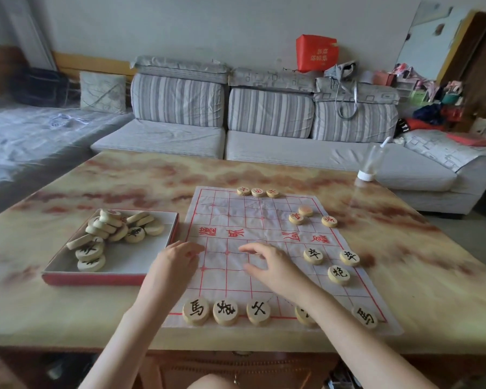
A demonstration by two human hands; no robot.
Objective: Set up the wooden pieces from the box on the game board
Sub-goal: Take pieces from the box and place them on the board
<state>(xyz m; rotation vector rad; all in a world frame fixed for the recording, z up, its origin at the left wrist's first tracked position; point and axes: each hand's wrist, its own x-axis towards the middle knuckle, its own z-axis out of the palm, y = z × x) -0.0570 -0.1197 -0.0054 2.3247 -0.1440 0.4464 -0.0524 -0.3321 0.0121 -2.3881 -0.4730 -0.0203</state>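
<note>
my left hand (177, 258) looks empty, right hand (267, 265) spread open over the thin white red-lined paper board (222, 220). round wooden pieces (107, 234) wait in the red-edged box (110, 277) left of it; my forearm could knock the near row.

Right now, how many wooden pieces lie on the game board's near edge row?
5: three at left, one partly hidden under the right forearm, one at the right corner.

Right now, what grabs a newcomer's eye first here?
The two hands: left and right hover mid-board, both seemingly empty. Left of the board, the red-edged box holds a loose heap of pieces. Five more line the near edge, starting with the horse.
</note>
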